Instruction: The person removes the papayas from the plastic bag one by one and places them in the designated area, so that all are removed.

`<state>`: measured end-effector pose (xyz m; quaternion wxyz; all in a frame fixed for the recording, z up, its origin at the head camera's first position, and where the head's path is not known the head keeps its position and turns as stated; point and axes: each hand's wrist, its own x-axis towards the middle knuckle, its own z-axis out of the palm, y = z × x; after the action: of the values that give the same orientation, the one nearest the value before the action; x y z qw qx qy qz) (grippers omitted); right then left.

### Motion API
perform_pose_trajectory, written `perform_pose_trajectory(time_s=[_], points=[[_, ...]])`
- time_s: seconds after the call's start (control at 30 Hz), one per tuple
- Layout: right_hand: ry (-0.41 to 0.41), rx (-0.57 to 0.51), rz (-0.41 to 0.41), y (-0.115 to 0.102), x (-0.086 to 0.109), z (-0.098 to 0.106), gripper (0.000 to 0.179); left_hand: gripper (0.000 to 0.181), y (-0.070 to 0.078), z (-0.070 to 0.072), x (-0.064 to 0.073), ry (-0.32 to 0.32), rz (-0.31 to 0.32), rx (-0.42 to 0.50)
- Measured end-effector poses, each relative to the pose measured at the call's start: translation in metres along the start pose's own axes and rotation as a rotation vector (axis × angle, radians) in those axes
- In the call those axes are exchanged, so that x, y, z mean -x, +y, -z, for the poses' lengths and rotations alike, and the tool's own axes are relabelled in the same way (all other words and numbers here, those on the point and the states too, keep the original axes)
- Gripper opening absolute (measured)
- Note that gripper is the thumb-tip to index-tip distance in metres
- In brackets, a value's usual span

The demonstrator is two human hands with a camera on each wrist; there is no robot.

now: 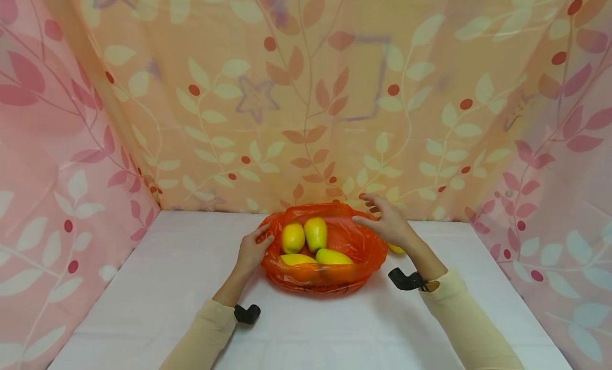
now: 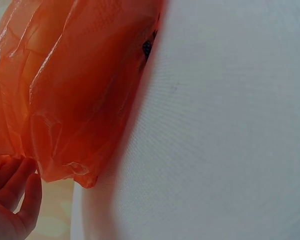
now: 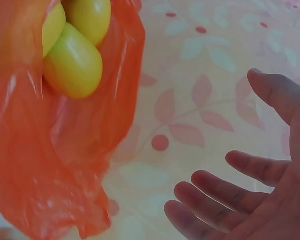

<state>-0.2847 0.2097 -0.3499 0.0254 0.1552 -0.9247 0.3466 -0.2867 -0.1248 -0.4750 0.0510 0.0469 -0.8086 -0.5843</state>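
Observation:
An orange-red plastic bag (image 1: 330, 285) stands on the table with its mouth spread wide. Several smooth yellow-green mangoes (image 1: 315, 234) lie inside it, and the right wrist view shows some of them (image 3: 75, 62) close up. At the bag's left rim is my left hand (image 1: 251, 252), its fairly straight fingers (image 2: 12, 187) touching the plastic. My right hand (image 1: 389, 221) is raised over the right rim of the bag, fingers spread and holding nothing. In the right wrist view, a gap separates this hand (image 3: 260, 200) from the bag.
Another yellow fruit (image 1: 396, 249) lies to the right of the bag, partly hidden by the right forearm. A white cloth covers the table (image 1: 158, 285). Leaf-patterned curtains (image 1: 311, 120) enclose the back and both sides. Each wrist wears a black camera mount (image 1: 404, 279).

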Motion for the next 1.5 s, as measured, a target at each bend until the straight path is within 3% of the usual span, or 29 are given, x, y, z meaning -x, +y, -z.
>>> perform_pose_trajectory(time_s=[0.53, 0.87, 1.1, 1.3, 1.5], points=[[-0.062, -0.06, 0.028, -0.008, 0.006, -0.04, 0.074, 0.045, 0.003, -0.001, 0.002, -0.013, 0.017, 0.023], [-0.119, -0.084, 0.026, -0.003, 0.01, -0.063, 0.065, 0.045, 0.003, -0.001, 0.002, -0.012, 0.009, 0.007], [-0.164, -0.046, -0.009, 0.004, 0.013, -0.078, 0.069, 0.045, 0.001, -0.001, 0.002, -0.011, 0.015, 0.013], [-0.226, -0.042, -0.026, 0.005, 0.015, -0.083, 0.071, 0.045, -0.002, -0.002, 0.001, 0.011, -0.019, 0.012], [-0.236, -0.005, -0.049, 0.006, 0.015, -0.086, 0.069, 0.045, 0.0, -0.002, 0.001, 0.012, -0.017, 0.017]])
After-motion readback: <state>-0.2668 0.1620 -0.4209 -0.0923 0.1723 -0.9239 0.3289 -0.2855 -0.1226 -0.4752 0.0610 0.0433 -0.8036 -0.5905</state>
